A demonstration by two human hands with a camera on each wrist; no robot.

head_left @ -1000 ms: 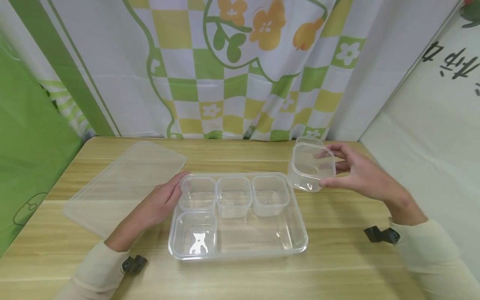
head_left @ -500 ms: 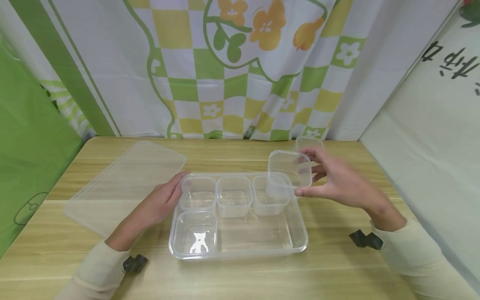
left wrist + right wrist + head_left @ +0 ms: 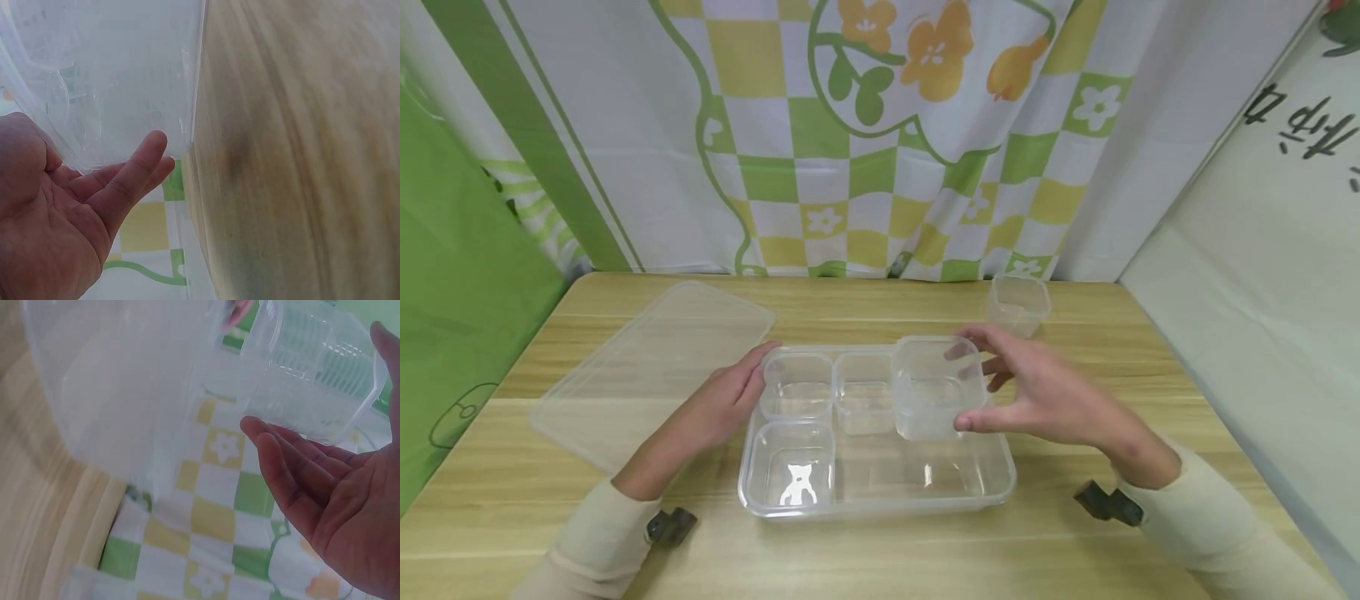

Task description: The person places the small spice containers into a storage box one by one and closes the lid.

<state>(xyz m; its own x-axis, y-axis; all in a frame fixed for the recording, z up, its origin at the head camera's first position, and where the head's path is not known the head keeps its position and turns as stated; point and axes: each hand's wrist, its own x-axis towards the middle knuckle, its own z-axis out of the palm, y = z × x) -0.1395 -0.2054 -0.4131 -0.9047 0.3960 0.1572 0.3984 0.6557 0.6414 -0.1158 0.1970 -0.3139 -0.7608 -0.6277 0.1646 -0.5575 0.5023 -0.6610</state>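
Observation:
A large clear plastic box (image 3: 880, 506) stands on the table with several small clear containers (image 3: 797, 387) inside, in a back row and at the front left. My left hand (image 3: 730, 400) rests at its back left corner; in the left wrist view the straight fingers (image 3: 147, 153) lie along the wall. My right hand (image 3: 1045, 392) grips another small clear container (image 3: 932, 387) by its right side, thumb in front and fingers behind. This container is over the box's back right part and overlaps the container there. In the right wrist view the held container (image 3: 306, 375) is tilted beside the box (image 3: 112, 381).
One more small clear container (image 3: 1018, 307) stands at the table's back right. A flat translucent lid (image 3: 655, 367) lies on the left of the wooden table (image 3: 880, 567). A patterned curtain (image 3: 880, 150) hangs behind the table, and a white sheet (image 3: 1262, 292) borders its right.
My right hand has carried the small container leftward and toward me, from the table's back right to over the large box. My left hand has stayed at the box's corner.

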